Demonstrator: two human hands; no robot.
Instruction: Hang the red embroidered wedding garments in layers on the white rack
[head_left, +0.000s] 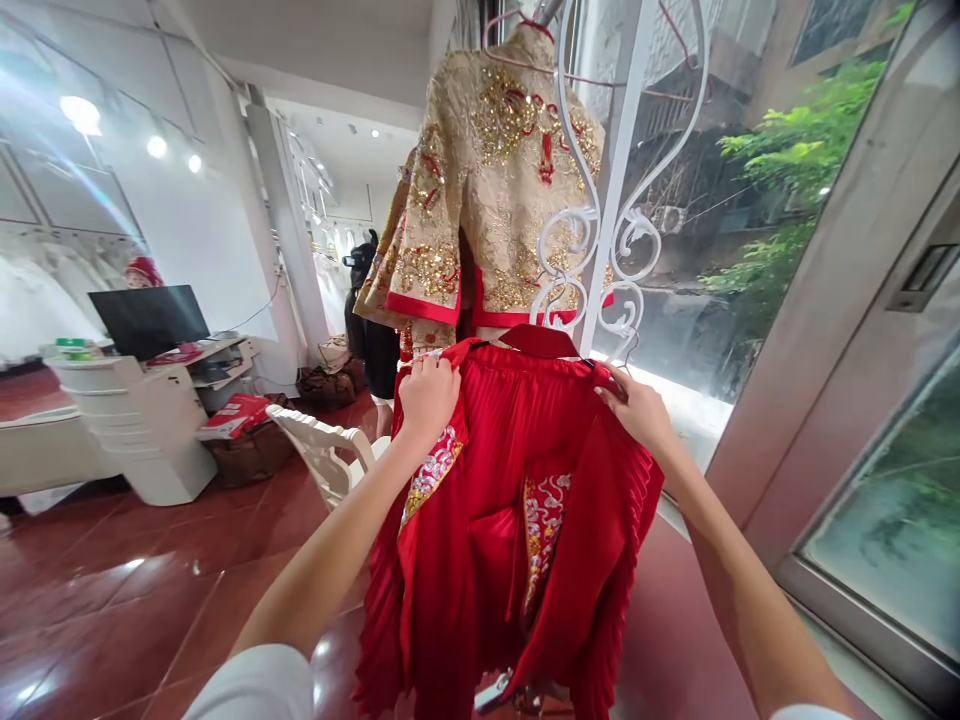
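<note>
A red pleated skirt [502, 430] with embroidered panels hangs in front of me from a hanger whose dark red middle [541, 342] shows above the waistband. My left hand [429, 398] is closed on the waistband's left end. At the right end, my right hand [636, 405] pinches the waistband beside the hanger's clip. Just behind hangs a gold jacket [499, 200] with sequins, red trim and a red tassel, on a thin pink hanger [592, 80]. The lower part of the skirt falls out of view at the bottom.
A white scrolled metal rack [611, 190] stands close behind the skirt, beside a glass door [795, 430]. On the left are a white chair [330, 450], a brown bag [251, 452] and a desk with a monitor [150, 322]. Someone in black [375, 340] stands farther back.
</note>
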